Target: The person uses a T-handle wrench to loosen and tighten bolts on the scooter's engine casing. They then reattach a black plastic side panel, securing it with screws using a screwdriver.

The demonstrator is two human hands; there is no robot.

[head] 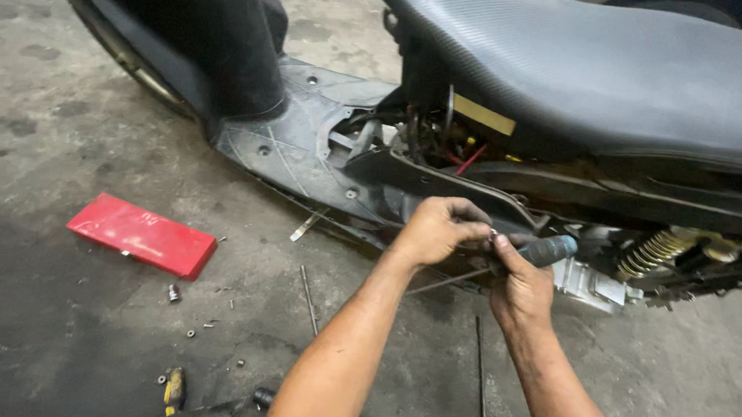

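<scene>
Left hand (pixel 434 231): fingers curled at the scooter (pixel 484 112) frame, pinching something too small to tell.
Right hand (pixel 520 282): fist round a dark handle (pixel 551 249).
Floor: red box (pixel 141 235), T-wrench (pixel 484 403).

- One scooter (pixel 447 144), black, with one seat (pixel 611 69) and one yellow coil spring (pixel 655 248) showing under its rear.
- Two bare hands: the left hand (pixel 435 231) and the right hand (pixel 520 278), close together at the scooter's side.
- One tool with a dark grip (pixel 549 249), held in the right hand.
- One flat red box (pixel 141 235) on the concrete floor (pixel 42 121).
- One T-handle wrench (pixel 484 394) lying near the floor's lower edge.
- One thin metal rod (pixel 308 299) lying loose on the floor.
- One yellow-handled tool (pixel 174 390) near the lower edge.
- Several small loose bits (pixel 174 293) beside the box, too small to count surely.
</scene>
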